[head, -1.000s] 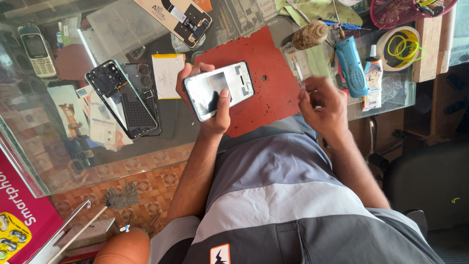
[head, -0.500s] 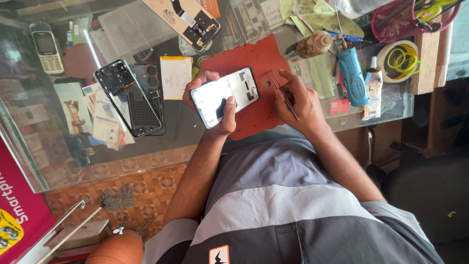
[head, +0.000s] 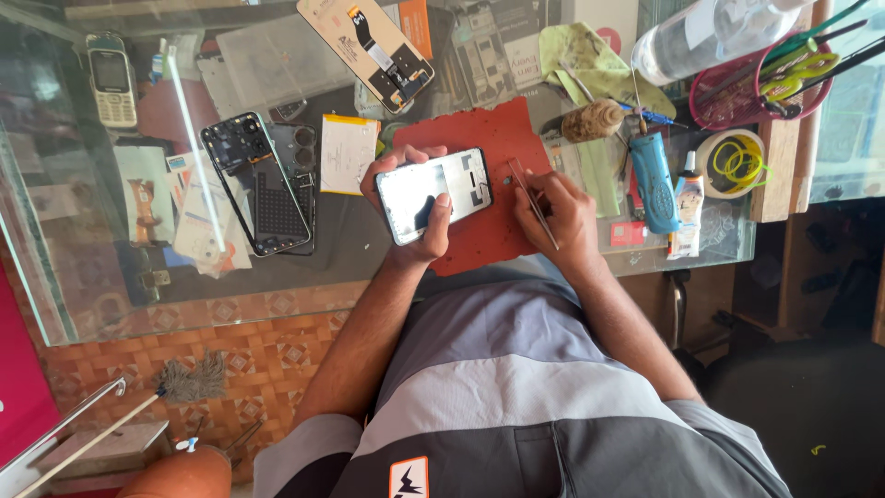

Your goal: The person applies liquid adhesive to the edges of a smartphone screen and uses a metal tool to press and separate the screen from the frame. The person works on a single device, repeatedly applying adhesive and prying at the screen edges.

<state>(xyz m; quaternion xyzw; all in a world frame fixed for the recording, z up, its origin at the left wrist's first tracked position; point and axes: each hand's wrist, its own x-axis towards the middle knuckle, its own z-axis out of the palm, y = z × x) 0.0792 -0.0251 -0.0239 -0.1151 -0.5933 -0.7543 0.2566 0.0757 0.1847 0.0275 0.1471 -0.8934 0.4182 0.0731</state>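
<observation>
**Phone frame held over red mat, tweezers in the other hand**

Above the left hand [head: 417,207], just beyond the fingertips: a flat cream-yellow rectangular pack [head: 348,152] lying on the glass bench [head: 111,304]. Further up and slightly left of that hand: a tan display panel [head: 366,49] with dark flex parts, set at a slant. Beside it, an orange card [head: 416,26], upright and narrow. Far left of the left hand: a stripped black phone shell [head: 256,183], with small printed cards and paper slips [head: 198,217] spread beneath the glass near it, and an old keypad phone [head: 112,81] at the far corner. At the frame's lower left edge, well apart from both hands: a magenta sign [head: 20,378].

To the right of the right hand [head: 564,214]: a small red label [head: 627,232] flat on the bench, then a blue tool [head: 654,180], then a white glue bottle with a coloured label [head: 686,205], lying close together. Further right and up: a white tape roll with yellow bands [head: 735,161], and a pink basket of tools [head: 765,88].

Left hand: closed around a phone frame [head: 433,194], thumb across its pale face, fingers curled behind its top edge; frame tilted, raised over the red mat [head: 498,138]. Right hand: fingers pinched together on thin metal tweezers [head: 532,200], tips pointing toward the frame's right end, just beside it over the mat.
</observation>
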